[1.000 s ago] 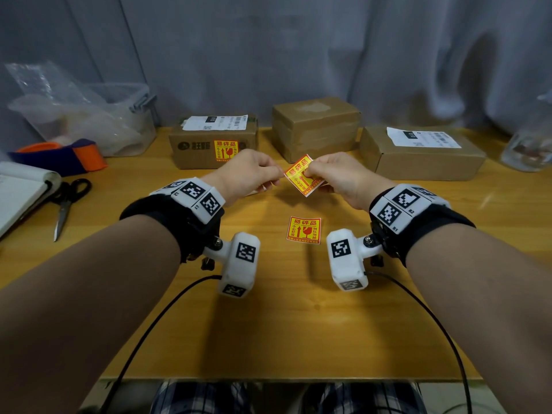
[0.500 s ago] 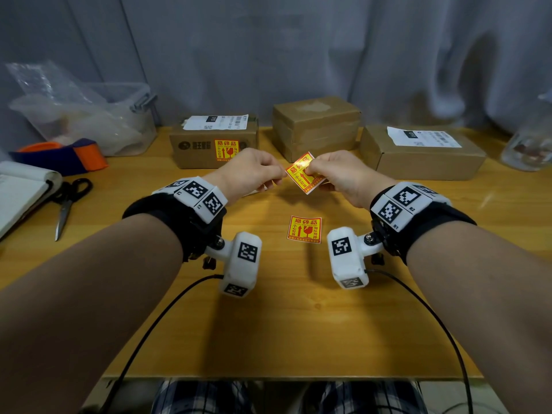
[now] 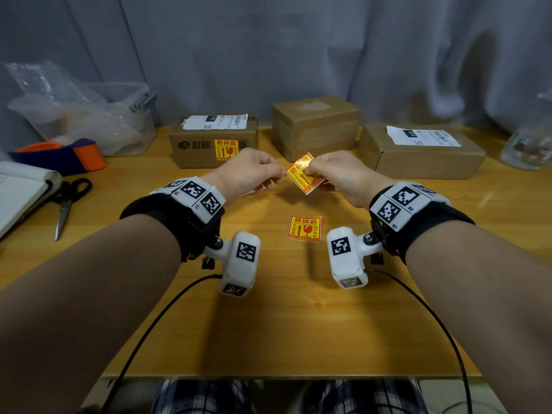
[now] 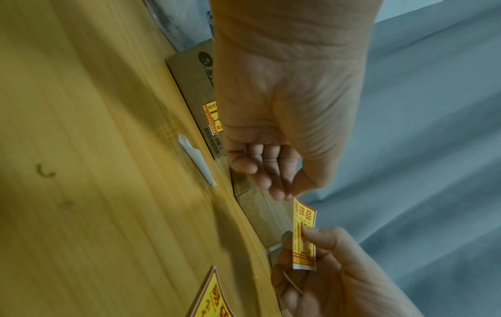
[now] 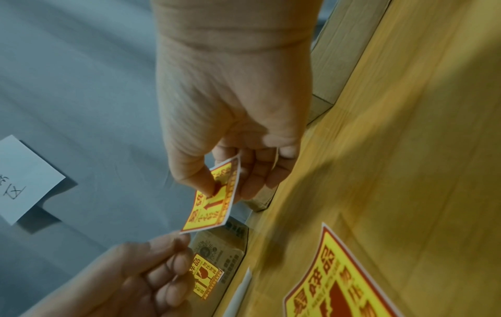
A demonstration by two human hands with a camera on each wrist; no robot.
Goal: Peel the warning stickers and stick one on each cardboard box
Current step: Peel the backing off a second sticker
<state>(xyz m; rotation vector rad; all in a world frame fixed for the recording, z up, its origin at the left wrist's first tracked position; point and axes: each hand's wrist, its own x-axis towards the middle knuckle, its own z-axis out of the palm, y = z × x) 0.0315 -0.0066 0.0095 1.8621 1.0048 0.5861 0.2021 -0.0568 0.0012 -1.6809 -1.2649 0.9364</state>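
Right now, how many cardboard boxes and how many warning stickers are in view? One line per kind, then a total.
Cardboard boxes: 3, left, middle, right
Warning stickers: 3, one on the left box, one held between the left hand and right hand, one flat on the table
Total: 6

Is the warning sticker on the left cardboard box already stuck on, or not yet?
Stuck on. The yellow and red sticker lies flat on the front face of the left cardboard box, and no hand touches it.
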